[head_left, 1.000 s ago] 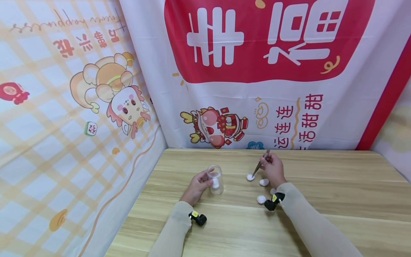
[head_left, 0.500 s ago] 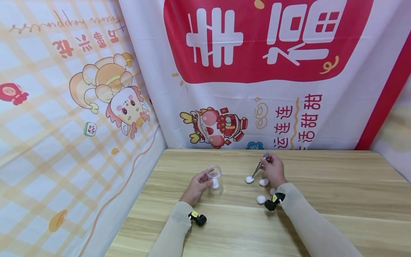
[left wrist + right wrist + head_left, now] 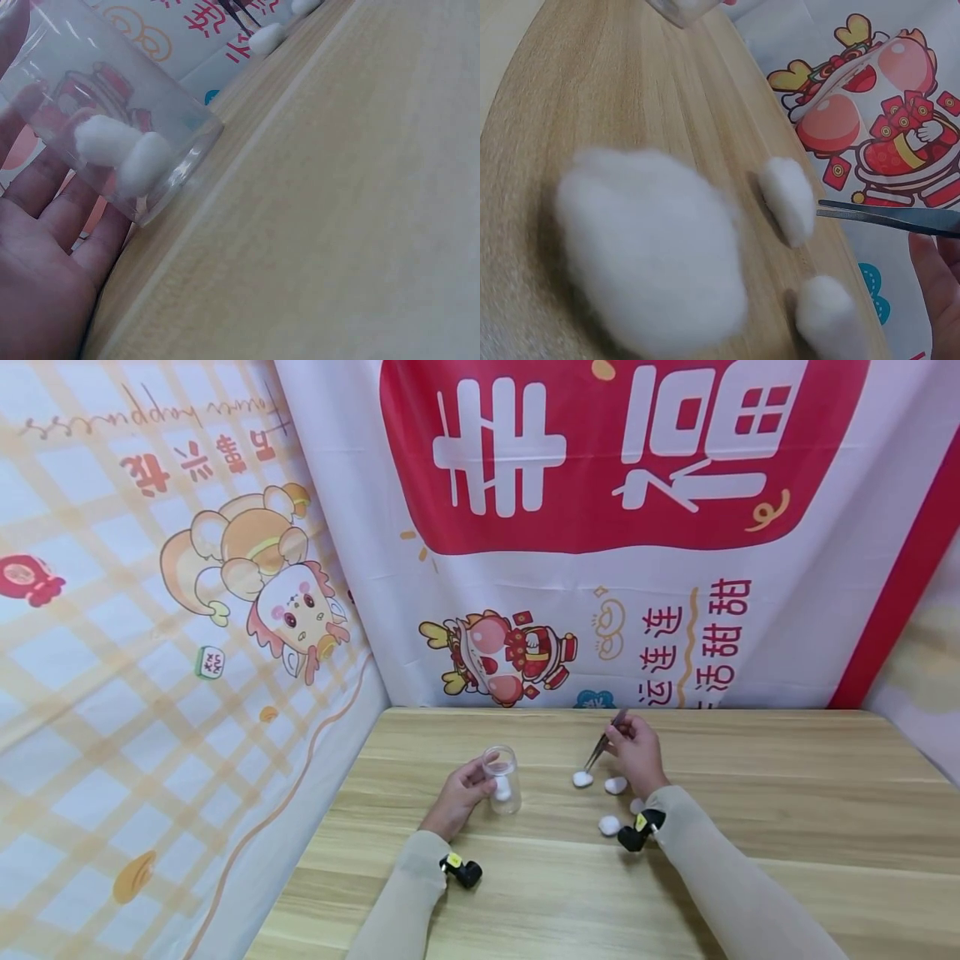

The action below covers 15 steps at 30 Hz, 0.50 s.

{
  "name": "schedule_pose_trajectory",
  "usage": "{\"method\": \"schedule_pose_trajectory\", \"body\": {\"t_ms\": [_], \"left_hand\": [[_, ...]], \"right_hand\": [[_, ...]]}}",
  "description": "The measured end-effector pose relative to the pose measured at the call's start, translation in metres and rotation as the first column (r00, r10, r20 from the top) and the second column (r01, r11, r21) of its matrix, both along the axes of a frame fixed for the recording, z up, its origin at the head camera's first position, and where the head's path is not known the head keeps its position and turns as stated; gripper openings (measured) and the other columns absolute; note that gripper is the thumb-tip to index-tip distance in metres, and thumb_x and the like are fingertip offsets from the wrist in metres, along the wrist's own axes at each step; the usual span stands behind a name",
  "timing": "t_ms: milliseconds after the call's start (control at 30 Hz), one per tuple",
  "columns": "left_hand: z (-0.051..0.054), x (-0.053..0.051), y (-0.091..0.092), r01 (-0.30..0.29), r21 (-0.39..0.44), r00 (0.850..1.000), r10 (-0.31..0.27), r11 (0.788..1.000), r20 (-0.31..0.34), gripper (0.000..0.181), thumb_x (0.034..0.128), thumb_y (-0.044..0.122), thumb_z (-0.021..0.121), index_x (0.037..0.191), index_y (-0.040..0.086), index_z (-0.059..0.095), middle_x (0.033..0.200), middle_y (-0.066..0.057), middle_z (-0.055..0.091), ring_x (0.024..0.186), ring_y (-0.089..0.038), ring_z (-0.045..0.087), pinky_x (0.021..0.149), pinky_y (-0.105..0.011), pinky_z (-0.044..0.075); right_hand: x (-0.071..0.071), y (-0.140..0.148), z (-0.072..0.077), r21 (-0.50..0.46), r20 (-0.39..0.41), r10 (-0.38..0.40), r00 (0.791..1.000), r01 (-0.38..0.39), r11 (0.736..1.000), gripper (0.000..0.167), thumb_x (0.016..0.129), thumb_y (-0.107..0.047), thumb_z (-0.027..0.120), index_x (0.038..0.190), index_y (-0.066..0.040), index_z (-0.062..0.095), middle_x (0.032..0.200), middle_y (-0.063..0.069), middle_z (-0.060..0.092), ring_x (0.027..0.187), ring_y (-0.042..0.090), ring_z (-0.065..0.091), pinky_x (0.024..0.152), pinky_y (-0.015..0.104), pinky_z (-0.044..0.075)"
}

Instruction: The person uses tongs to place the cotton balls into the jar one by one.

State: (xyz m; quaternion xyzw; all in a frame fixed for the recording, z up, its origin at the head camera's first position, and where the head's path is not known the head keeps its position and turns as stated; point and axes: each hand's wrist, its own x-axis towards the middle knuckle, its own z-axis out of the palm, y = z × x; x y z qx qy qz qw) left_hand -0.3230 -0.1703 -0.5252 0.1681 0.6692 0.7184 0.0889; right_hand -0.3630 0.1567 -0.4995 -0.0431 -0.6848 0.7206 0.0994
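The left hand (image 3: 457, 797) is curled round a clear plastic jar (image 3: 512, 803), thumb on the near side and fingers behind it, while the right hand (image 3: 637, 753) pinches a pair of metal tweezers (image 3: 599, 749) between thumb and fingers. The tweezers are slim and dark grey, their two tips slightly apart; the long axis slants down and leftward from the right hand, tips at the edge of a white cotton ball (image 3: 582, 779) on the wood-grain table (image 3: 540, 893). Whether they touch it, I cannot tell. The see-through jar stands upright on the table, long axis vertical, its round mouth open upward, with two fluffy cotton balls (image 3: 109, 140) at its bottom. Three more loose balls (image 3: 609, 825) lie near the right wrist. Small black cameras (image 3: 467, 872) sit at both beige sleeves (image 3: 408, 889); behind the table hangs a printed red-and-white cloth (image 3: 592, 485).
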Motion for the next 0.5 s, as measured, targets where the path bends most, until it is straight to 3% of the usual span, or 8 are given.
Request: {"method": "schedule_pose_trajectory", "body": {"t_ms": [500], "left_hand": [[0.0004, 0.002, 0.0015, -0.019, -0.009, 1.0, 0.019, 1.0, 0.013, 0.049, 0.0941, 0.006, 0.063, 0.142, 0.012, 0.051, 0.14, -0.011, 0.052, 0.127, -0.023, 0.049, 0.103, -0.031, 0.042]], "right_hand": [[0.0, -0.0009, -0.0086, 0.062, 0.009, 0.042, 0.999, -0.042, 0.997, 0.022, 0.099, -0.005, 0.055, 0.116, 0.008, 0.05, 0.106, 0.018, 0.053, 0.098, 0.026, 0.058, 0.079, 0.03, 0.057]]}}
